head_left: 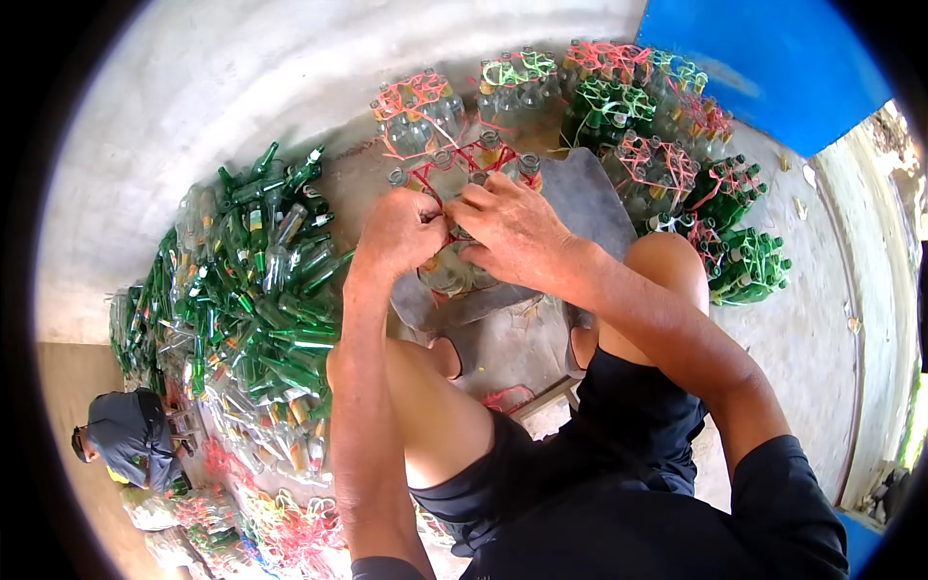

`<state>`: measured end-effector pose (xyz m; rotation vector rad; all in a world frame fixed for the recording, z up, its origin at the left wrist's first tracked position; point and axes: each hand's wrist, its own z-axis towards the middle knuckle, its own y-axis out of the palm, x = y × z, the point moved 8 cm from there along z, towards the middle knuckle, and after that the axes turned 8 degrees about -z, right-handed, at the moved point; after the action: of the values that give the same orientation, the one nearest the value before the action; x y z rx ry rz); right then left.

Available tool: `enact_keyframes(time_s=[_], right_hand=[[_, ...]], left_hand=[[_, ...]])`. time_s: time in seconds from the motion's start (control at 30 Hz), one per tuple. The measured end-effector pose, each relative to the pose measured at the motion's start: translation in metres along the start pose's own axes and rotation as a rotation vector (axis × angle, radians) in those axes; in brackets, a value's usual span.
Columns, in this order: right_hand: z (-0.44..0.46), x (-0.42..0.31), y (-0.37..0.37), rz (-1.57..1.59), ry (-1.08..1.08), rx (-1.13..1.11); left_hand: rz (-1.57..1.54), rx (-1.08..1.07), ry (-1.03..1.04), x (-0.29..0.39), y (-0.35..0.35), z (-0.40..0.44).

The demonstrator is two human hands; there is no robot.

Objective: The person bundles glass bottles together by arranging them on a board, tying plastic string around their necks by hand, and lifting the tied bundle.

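Observation:
A bundle of clear glass bottles (447,275) stands upright between my knees, on a dark grey slab (592,198). Red plastic string (467,155) loops around the bottle necks. My left hand (398,230) is closed at the near left of the bundle, its fingertips pinching the string. Beside it, my right hand (510,230) is closed over the near bottle tops, thumb and fingers bent onto the string. The fingertips of both hands almost meet, and the exact spot they grip is partly hidden.
A large heap of loose green and clear bottles (256,280) lies at the left. Tied bundles (657,174) stand at the back and right. Lower left are loose coloured strings (290,527) and another person (133,435) bending down. A blue panel (764,68) stands back right.

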<state>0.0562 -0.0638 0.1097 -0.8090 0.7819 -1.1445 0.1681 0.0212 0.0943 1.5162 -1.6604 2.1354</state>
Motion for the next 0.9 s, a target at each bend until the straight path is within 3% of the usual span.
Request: enact_keyframes(time_s=[0.5,0.7,0.9], right_hand=[[0.008,-0.004,0.014,-0.091,0.019,-0.070],[0.005,-0.010,0.010,-0.170,-0.090,-0.104],[0.001,-0.005,0.005,-0.087,-0.045,-0.182]], left_hand=[[-0.280,-0.026,-0.074,-0.016,0.004,0.001],[-0.268,-0.057,-0.026,-0.007,0.007,0.005],[-0.236,-0.100,-0.015,-0.009,0.007,0.008]])
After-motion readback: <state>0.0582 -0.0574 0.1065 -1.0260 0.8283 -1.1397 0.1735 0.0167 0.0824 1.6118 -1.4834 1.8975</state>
